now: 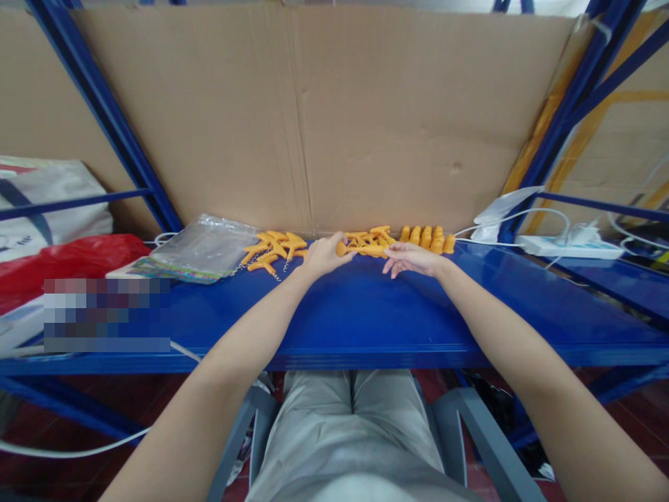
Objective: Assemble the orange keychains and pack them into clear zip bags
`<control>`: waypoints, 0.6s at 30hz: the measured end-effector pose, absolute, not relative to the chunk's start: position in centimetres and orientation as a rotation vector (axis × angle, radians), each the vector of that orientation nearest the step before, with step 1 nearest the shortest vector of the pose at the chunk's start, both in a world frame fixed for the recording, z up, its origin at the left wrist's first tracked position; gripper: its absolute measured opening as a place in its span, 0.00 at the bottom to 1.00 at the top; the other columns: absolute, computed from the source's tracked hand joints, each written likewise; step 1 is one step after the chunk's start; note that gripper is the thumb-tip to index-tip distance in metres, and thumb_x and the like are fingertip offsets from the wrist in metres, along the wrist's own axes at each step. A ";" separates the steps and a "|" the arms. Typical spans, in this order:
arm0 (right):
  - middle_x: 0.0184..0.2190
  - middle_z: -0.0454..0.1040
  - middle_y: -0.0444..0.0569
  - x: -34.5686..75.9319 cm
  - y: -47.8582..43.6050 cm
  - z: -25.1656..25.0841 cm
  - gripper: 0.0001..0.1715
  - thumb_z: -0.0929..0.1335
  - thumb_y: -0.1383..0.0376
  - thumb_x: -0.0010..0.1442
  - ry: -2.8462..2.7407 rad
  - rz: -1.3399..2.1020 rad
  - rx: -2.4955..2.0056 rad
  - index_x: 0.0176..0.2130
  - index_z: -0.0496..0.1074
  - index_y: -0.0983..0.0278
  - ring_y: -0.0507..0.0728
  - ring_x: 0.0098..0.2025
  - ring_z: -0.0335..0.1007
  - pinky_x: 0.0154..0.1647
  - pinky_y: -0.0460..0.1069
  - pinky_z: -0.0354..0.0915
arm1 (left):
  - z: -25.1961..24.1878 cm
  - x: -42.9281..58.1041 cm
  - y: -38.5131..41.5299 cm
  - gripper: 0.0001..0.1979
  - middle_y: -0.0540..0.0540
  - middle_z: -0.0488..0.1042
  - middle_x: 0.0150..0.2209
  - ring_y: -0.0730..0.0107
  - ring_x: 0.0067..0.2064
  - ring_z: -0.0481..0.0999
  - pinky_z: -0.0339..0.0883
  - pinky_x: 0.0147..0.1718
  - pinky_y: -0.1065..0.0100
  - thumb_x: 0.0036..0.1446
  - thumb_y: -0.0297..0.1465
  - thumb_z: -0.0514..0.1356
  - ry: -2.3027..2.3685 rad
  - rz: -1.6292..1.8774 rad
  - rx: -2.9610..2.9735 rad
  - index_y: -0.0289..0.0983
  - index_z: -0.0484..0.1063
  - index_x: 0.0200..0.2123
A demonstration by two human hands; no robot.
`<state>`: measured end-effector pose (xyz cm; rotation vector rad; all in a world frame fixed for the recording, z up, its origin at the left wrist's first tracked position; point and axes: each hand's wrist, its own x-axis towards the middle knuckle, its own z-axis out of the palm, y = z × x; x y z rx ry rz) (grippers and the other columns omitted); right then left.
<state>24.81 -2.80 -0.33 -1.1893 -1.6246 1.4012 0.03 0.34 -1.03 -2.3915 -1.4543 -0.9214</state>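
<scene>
My left hand [325,256] is closed on a small orange plastic piece [341,249], whose rounded end shows between thumb and fingers. An elongated orange part [373,251] lies between my hands; I cannot tell whether it is joined to that piece. My right hand [415,259] pinches the right end of this part between thumb and forefinger, its other fingers loosely curled. Behind my hands is a pile of orange pieces [380,231]. Left of them lie orange T-shaped pieces [269,244] with small metal chains. Several stubby orange pieces [429,238] stand in rows at the right.
A clear plastic bag [209,244] lies on the blue shelf [366,314], left of the chained pieces. Farther left is a red bag [99,258]. A white power strip [572,247] with cables is at the right. Cardboard [397,118] forms the back wall between blue posts.
</scene>
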 end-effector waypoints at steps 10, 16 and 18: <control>0.26 0.77 0.54 24.4 -2.3 -0.5 0.33 0.56 0.43 0.68 -1.639 1.359 -1.350 0.33 0.70 0.65 0.53 0.22 0.71 0.28 0.49 0.69 | -1.1 0.1 0.3 0.17 0.46 0.80 0.33 0.59 0.38 0.80 0.64 0.32 0.68 0.56 0.44 0.63 -1.404 -0.909 -2.388 0.40 0.70 0.43; 0.43 0.80 0.53 24.9 -2.4 -0.3 0.16 0.73 0.59 0.59 -1.664 1.292 -1.211 0.44 0.68 0.62 0.51 0.29 0.75 0.29 0.45 0.70 | -1.0 0.1 0.3 0.17 0.45 0.80 0.34 0.59 0.38 0.81 0.65 0.32 0.68 0.56 0.43 0.63 -1.416 -0.888 -2.386 0.40 0.70 0.43; 0.42 0.80 0.54 24.9 -2.4 -0.2 0.14 0.72 0.62 0.60 -1.647 1.273 -1.188 0.43 0.68 0.64 0.50 0.29 0.75 0.27 0.43 0.69 | -1.0 0.1 0.2 0.16 0.45 0.80 0.34 0.59 0.38 0.81 0.65 0.33 0.68 0.56 0.43 0.63 -1.425 -0.893 -2.392 0.40 0.70 0.43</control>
